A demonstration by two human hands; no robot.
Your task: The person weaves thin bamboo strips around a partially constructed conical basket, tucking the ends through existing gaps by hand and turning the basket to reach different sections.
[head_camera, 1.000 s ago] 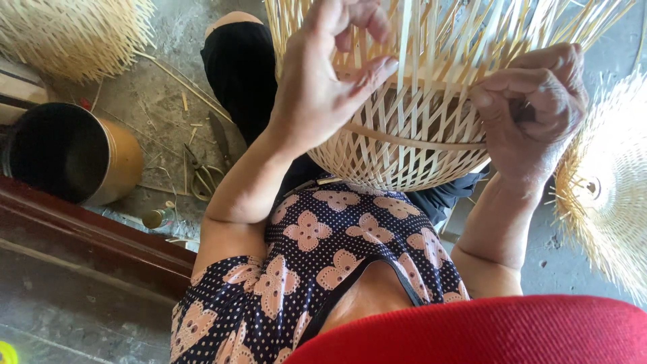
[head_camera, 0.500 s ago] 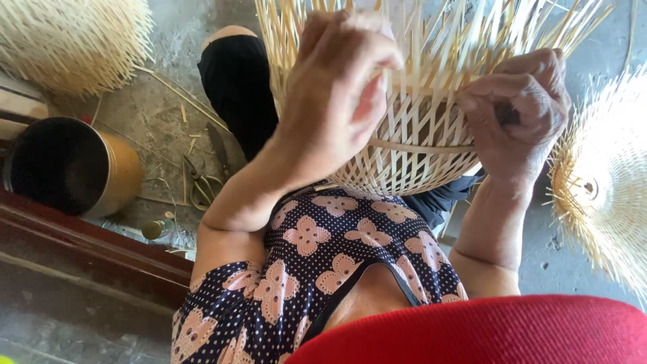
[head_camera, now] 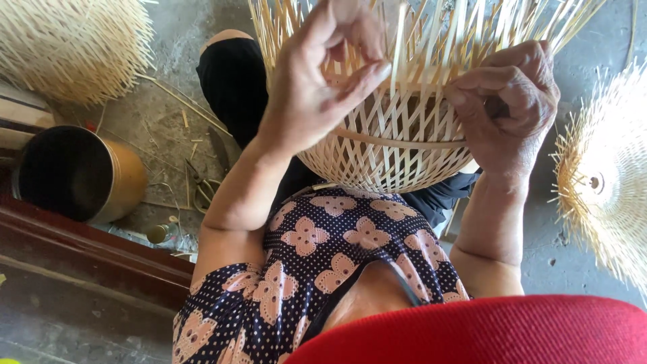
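Note:
A half-woven bamboo basket (head_camera: 397,145) rests on my lap, its loose strips pointing up and away. My left hand (head_camera: 317,81) is raised in front of the basket's left side, thumb and fingers pinching a thin bamboo strip (head_camera: 399,47). On the basket's right side, my right hand (head_camera: 509,108) has its fingers curled around the upright strips and grips them.
A dark metal pot (head_camera: 74,172) stands at the left on the concrete floor. Other woven bamboo pieces lie at the top left (head_camera: 74,40) and the right edge (head_camera: 606,182). Scissors (head_camera: 202,192) and bamboo scraps lie by my knee. A wooden beam (head_camera: 94,253) runs along the lower left.
My left hand has shifted along the basket's strips and now pinches one strip; the right hand keeps its hold on the right side.

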